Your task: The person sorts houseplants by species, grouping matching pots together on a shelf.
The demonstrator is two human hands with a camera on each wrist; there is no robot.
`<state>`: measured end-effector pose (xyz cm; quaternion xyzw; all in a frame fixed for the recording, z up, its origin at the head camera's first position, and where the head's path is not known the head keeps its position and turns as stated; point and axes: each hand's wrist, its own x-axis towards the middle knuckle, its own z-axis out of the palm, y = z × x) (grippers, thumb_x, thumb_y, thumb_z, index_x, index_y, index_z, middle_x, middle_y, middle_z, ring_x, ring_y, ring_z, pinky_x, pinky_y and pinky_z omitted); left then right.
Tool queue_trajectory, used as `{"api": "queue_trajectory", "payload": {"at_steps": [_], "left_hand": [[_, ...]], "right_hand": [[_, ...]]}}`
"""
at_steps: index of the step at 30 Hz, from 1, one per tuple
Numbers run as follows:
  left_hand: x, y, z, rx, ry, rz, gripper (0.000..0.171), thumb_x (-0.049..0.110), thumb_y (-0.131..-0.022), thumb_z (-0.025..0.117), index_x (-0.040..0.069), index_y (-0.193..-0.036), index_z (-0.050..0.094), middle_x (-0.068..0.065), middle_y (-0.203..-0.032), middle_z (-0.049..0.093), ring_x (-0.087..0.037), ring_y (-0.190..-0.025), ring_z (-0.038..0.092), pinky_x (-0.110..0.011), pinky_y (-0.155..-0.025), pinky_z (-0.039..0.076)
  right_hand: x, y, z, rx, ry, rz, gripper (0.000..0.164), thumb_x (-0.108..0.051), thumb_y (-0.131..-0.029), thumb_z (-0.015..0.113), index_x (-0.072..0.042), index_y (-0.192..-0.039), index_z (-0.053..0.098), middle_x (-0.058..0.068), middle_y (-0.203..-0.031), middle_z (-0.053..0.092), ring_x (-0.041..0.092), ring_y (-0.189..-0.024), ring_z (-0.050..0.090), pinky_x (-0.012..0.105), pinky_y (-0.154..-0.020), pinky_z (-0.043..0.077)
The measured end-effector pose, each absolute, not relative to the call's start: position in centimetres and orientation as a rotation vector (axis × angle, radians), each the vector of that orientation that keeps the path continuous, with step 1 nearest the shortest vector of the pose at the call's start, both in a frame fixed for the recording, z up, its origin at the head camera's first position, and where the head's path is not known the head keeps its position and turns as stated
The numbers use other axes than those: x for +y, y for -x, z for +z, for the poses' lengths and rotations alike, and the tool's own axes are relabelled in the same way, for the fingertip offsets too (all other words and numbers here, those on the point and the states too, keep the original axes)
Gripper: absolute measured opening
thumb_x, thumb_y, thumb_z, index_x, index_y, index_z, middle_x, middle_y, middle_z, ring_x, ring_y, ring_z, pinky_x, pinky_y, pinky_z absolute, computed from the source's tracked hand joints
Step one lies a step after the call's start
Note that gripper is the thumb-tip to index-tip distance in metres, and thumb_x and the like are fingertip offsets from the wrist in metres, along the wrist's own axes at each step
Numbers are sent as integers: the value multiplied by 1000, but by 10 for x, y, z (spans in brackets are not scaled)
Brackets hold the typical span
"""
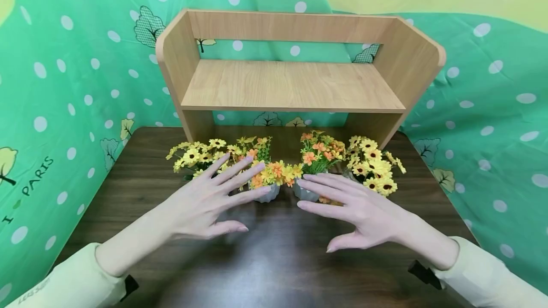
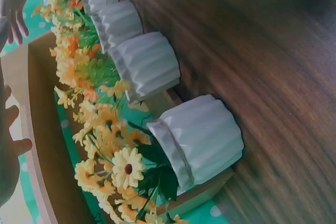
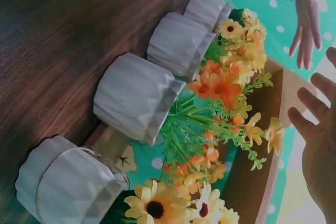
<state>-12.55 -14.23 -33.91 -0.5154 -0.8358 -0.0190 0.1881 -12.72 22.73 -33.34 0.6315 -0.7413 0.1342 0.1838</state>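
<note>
My left hand (image 1: pixel 210 201) hovers palm down with fingers spread, overlapping the left flowers in the head view. Across from it my right hand (image 1: pixel 359 210) is also spread, fingertips pointing inward and holding nothing. Beyond the hands stands a row of potted artificial flowers in white fluted pots. At the left end are yellow daisies (image 1: pixel 191 157), and more yellow daisies (image 1: pixel 372 163) stand at the right end. Between them are orange-and-yellow flowers (image 1: pixel 276 172) and orange flowers (image 1: pixel 318 149). In the left wrist view, the nearest pot (image 2: pixel 202 142) has twine around it; so does the nearest pot (image 3: pixel 65 182) in the right wrist view.
A two-level wooden shelf (image 1: pixel 291 84) stands behind the flowers at the back of the dark wooden table (image 1: pixel 274 260); its boards hold nothing. Green dotted cloth (image 1: pixel 64 84) hangs around the back and both sides.
</note>
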Motion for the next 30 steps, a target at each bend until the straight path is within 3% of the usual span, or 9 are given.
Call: {"api": "queue_trajectory", "payload": {"at_steps": [5, 10, 22, 30], "left_hand": [[-145, 132, -333, -2305, 1397, -88, 72, 69, -102, 38, 30, -162, 31, -7, -173, 22, -31, -160, 24, -56, -132, 14], [-148, 136, -325, -2255, 1315, -162, 68, 66, -106, 25, 26, -160, 38, -7, -171, 27, -29, -158, 31, -56, -126, 29], [-157, 147, -310, -2144, 1153, -271, 64, 59, -107, 34, 19, -155, 47, -11, -160, 47, -32, -146, 48, -52, -120, 38], [-170, 156, -299, -2126, 996, -379, 59, 53, -108, 38, 15, -151, 53, -13, -151, 57, -35, -137, 55, -52, -114, 44]], "right_hand": [[229, 131, -329, -1990, -1749, 501, 73, -61, -96, 63, -2, -138, 62, 24, -150, 54, 41, -137, 53, 40, -127, 31], [232, 134, -326, -1949, -1701, 600, 71, -58, -97, 64, 2, -134, 65, 28, -144, 58, 40, -135, 56, 37, -126, 34], [248, 142, -326, -1909, -1570, 845, 63, -47, -98, 68, 9, -125, 67, 31, -135, 62, 30, -134, 58, 29, -119, 41], [258, 139, -323, -1911, -1420, 906, 58, -45, -99, 68, 8, -121, 70, 23, -137, 64, 22, -135, 58, 24, -116, 42]]}}
